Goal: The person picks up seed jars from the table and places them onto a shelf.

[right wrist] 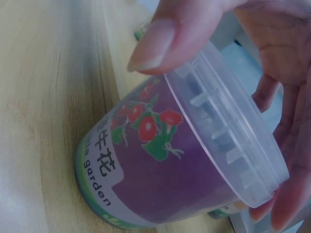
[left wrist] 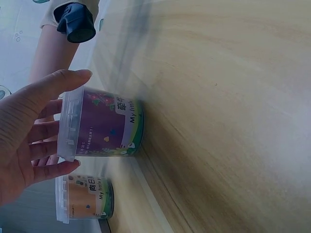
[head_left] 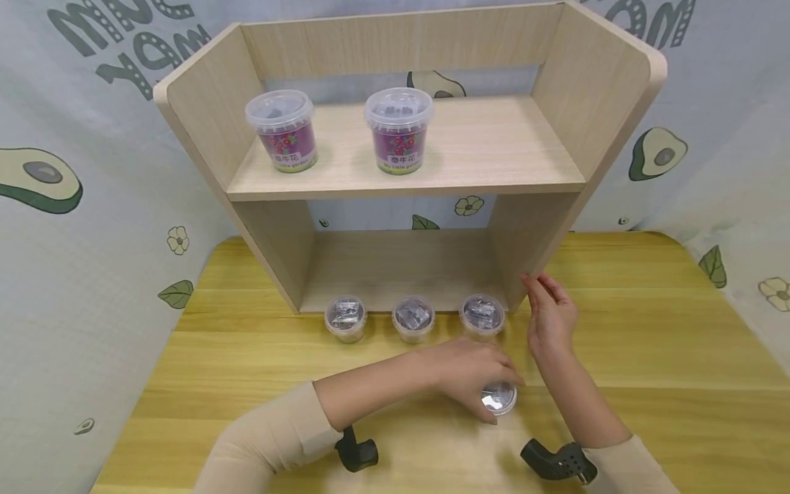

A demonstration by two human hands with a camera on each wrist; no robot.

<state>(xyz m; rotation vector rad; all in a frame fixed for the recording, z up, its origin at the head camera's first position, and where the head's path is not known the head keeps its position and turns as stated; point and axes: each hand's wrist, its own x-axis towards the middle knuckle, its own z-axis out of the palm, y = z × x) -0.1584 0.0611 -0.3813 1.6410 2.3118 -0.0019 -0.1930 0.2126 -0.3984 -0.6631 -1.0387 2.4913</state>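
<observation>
My left hand [head_left: 475, 374] grips a lidded clear plastic cup [head_left: 503, 400] from above, its thumb and fingers around the lid. In the left wrist view the cup [left wrist: 107, 124] stands on the table, showing a purple label reading "My little". The right wrist view has this cup [right wrist: 165, 165] close up, with red flowers on the label and a thumb beside the lid. At the lower right of the wooden shelf unit [head_left: 407, 191], my right hand [head_left: 551, 319] rests its fingertips against the side panel; it carries no cup.
Three lidded cups, at left [head_left: 346, 319], middle [head_left: 413, 320] and right [head_left: 482, 315], line the unit's front edge. An orange-labelled cup [left wrist: 90, 196] shows behind the held one. Two purple cups, left [head_left: 285, 134] and right [head_left: 400, 134], stand on the upper shelf.
</observation>
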